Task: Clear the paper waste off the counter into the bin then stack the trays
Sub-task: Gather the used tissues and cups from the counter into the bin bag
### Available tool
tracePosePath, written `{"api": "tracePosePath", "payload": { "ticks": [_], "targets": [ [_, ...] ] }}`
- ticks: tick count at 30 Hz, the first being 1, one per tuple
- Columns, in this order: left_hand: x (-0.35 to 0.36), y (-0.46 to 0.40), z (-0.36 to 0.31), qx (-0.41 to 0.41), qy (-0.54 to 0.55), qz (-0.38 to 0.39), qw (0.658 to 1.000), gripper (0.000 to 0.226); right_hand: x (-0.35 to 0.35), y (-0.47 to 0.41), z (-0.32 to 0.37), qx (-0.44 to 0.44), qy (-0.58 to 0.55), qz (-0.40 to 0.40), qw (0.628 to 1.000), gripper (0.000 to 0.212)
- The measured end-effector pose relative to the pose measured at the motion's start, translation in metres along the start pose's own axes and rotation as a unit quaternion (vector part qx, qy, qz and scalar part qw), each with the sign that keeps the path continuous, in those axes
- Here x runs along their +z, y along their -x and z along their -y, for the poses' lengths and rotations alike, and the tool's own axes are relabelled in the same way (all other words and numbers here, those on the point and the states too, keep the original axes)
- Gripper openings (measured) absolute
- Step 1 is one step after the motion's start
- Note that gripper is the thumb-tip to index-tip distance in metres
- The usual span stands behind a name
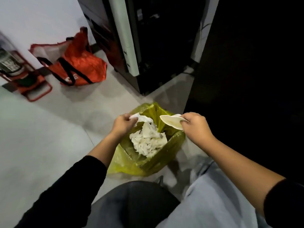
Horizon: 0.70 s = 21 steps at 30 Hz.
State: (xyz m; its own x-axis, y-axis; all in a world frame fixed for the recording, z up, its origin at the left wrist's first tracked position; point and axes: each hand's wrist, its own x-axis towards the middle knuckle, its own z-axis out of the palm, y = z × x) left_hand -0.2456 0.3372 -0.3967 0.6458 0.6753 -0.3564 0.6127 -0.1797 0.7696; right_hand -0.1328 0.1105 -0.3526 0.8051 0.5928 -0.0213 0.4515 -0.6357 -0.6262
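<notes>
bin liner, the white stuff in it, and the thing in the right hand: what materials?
Bin liner: thin yellow-green plastic film, translucent and wrinkled, faintly glossy. White waste inside: crumpled paper or tissue, matte, soft irregular folds. The piece in the right hand is a pale curved plate, probably paper or pulp: matte, thin rim, bent by the grip. The left hand pinches more white paper.
</notes>
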Motion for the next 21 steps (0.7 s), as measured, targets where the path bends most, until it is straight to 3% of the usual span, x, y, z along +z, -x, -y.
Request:
{"api": "tracePosePath", "payload": {
  "ticks": [6, 10, 15, 21],
  "targets": [
    [0.043, -0.024, 0.02, -0.098, -0.01, 0.012, 0.995, 0.075, 0.025, 0.0, -0.04, 0.127, -0.049, 0.029, 0.99, 0.019],
    [0.048, -0.032, 0.02, -0.119, 0.01, -0.031, 0.992, 0.07, 0.034, -0.007, -0.059, 0.197, -0.079, 0.038, 0.977, 0.021],
    [0.047, -0.034, 0.034, -0.078, 0.063, -0.007, 0.995, 0.066, 0.053, -0.02, -0.064, 0.25, -0.097, 0.039, 0.963, 0.023],
    [0.031, -0.03, 0.05, -0.013, 0.042, -0.066, 0.997, 0.052, 0.072, -0.035, -0.043, 0.268, -0.114, 0.053, 0.955, 0.025]
  ]
}}
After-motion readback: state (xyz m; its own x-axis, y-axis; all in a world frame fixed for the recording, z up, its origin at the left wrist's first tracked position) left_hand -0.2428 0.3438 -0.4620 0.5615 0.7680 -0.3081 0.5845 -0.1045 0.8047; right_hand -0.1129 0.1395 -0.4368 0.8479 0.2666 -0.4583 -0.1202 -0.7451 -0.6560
